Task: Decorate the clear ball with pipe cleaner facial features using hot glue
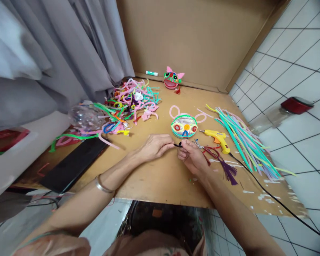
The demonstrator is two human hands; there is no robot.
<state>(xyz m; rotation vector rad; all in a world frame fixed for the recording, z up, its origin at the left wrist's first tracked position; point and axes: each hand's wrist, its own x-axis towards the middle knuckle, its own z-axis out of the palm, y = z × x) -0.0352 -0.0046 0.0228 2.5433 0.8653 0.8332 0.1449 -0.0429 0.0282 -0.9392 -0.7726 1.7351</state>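
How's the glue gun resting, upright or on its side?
On its side: the glue gun has barrel and handle lying along the tabletop.

We see one short, thin black strip (178,145), which seems a little bent near its right end. It stretches between our left hand (156,147) and our right hand (192,155), over the desk (144,188); the fingers partly hide it.

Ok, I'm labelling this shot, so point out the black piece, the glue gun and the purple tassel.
Black piece (178,145): head view, on its exposed part.
Glue gun (219,135): head view, on its yellow body.
Purple tassel (230,171): head view, on its strands.
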